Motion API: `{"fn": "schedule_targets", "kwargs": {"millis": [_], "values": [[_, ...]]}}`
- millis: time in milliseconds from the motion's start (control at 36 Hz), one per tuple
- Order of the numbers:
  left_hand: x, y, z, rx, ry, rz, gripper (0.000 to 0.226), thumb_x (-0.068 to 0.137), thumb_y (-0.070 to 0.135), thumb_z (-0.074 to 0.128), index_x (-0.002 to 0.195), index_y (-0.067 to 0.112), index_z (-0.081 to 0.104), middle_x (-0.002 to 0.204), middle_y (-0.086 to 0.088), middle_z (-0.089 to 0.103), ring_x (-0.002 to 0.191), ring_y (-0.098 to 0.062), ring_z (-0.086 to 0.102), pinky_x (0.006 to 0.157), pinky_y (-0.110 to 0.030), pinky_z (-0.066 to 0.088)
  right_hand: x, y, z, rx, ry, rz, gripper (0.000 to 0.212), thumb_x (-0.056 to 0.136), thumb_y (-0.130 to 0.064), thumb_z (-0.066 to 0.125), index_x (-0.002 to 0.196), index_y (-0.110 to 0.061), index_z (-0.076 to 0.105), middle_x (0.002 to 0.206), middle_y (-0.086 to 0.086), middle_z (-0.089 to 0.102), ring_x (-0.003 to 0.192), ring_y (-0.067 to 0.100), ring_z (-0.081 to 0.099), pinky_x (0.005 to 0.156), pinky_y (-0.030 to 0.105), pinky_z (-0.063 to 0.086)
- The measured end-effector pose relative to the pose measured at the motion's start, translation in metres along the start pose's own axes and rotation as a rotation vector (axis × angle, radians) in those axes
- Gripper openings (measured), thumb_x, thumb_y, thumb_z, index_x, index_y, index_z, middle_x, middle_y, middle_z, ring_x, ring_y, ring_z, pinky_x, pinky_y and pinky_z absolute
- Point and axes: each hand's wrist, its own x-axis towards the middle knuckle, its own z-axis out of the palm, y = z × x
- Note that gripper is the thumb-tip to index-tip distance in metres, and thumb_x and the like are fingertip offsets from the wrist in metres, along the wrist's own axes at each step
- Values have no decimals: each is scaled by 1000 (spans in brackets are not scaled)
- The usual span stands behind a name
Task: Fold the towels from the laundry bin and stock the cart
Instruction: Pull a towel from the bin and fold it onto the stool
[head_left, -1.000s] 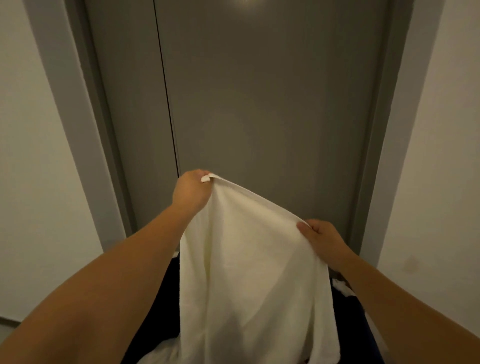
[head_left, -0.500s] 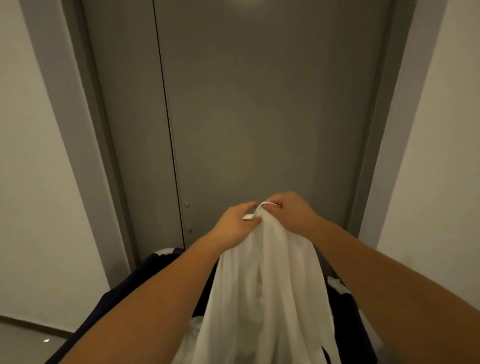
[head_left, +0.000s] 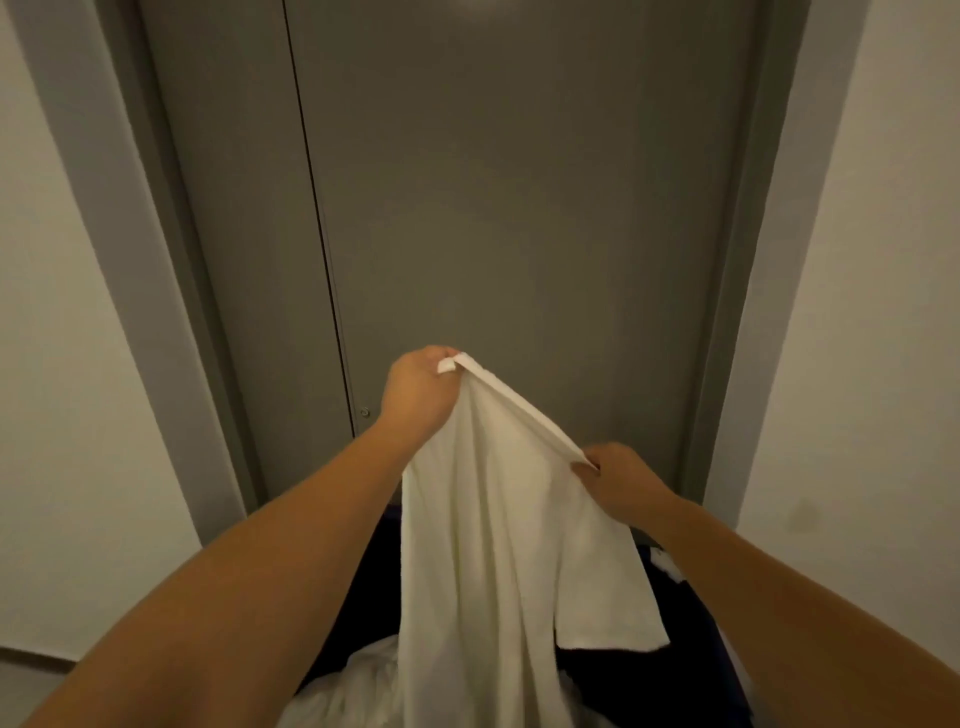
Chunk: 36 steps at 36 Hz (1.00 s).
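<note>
Half second ago grips met; now apart. Left grip (head_left: 418, 395) pinches white towel (head_left: 493, 545) corner, frame centre; right grip (head_left: 618, 480) pinches same hem, lower right. Towel hangs above dark laundry bin (head_left: 363, 587) (not yet folded). Hem stretched, seems ready for fold.

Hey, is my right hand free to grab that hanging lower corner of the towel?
Probably not as is: the right hand pinches the top edge of the towel. Nothing blocks the lower corner hanging below it, if it lets go.

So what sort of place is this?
Likely a hotel or building corridor: closed grey metal doors, perhaps a lift, set between plain cream walls, with a dark laundry bin holding white towels in front.
</note>
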Motion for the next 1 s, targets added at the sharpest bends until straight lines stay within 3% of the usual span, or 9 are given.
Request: {"fn": "schedule_targets", "kwargs": {"millis": [139,306,417,528,694,806,833,889,1000], "values": [[13,-1,-20,59,68,5,27,96,11,48,115,12,66,88,0,60,66,-7,55,55,-19,42,-1,12,1,12,29,30,35,102,-25,38,82,-11,63,85,6,61,80,24,58,70,29,43],[11,-12,-26,62,63,-42,29,96,11,46,116,11,66,98,-1,62,90,-20,60,74,-25,44,2,14,-3,111,125,50,37,99,-30,47,87,0,65,85,13,65,81,27,60,76,35,45],[9,-22,-25,110,-20,-73,28,96,13,47,116,9,66,105,-7,65,89,-20,59,66,-24,43,2,10,-7,212,127,27,42,97,-33,51,75,2,61,71,13,59,67,18,51,64,31,39],[-4,-34,-13,213,-128,-47,22,96,17,51,111,17,68,109,-2,66,81,-14,57,59,-19,41,3,-16,-19,225,108,-76,37,97,-32,50,66,-12,53,64,4,47,61,14,43,58,29,34],[-46,-44,23,74,-392,-50,40,93,30,61,132,23,57,124,13,55,111,-4,53,89,-19,38,12,-53,-33,112,49,-159,38,97,-31,50,79,-1,67,70,8,59,61,13,49,56,25,37],[-59,-41,39,-101,-479,-79,21,86,29,71,106,25,69,98,14,68,85,-3,65,74,-21,52,14,-61,-26,78,7,-200,34,91,-29,54,67,-7,66,60,3,57,57,13,49,55,29,38],[-59,-40,43,-84,-462,-93,9,86,27,70,94,21,68,85,9,67,74,-7,63,67,-22,50,14,-62,-23,81,3,-202,36,90,-29,56,62,-8,61,55,-1,51,54,12,44,54,29,35],[-57,-40,48,-44,-392,-131,16,90,24,64,77,15,61,70,-1,59,63,-14,52,59,-26,40,13,-62,-20,89,-2,-213,39,90,-32,58,58,-10,55,54,-3,44,52,10,37,52,27,31],[-51,-41,45,-64,-331,-144,13,94,23,59,87,18,69,83,-5,68,72,-16,59,65,-26,45,9,-48,-28,29,-63,-189,34,89,-39,62,67,-14,62,60,-4,51,54,9,42,54,24,33]]}}
